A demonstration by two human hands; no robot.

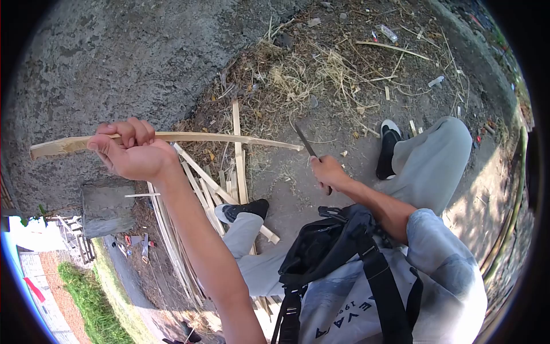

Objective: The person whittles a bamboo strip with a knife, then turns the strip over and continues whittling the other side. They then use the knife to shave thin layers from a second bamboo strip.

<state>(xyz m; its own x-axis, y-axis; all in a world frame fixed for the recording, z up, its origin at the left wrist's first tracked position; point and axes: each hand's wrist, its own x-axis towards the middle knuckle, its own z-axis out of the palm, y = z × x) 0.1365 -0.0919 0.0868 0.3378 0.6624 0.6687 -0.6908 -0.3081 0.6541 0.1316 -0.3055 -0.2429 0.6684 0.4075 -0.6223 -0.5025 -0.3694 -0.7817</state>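
My left hand is raised at the left with its fingers wrapped round a long pale bamboo strip. The strip runs nearly level across the view, its wider end past my hand and its thin tip pointing toward the knife. In my right hand is the handle of a knife, its dark blade angled up and to the left. The blade is close to the strip's thin tip. Below and between the hands, a black bag hangs against my body.
Cut bamboo strips lie in a pile around my left foot. Straw-like shavings cover the ground ahead, beside a rough concrete surface. A clear plastic bottle lies at the top right, and a handsaw at the lower left.
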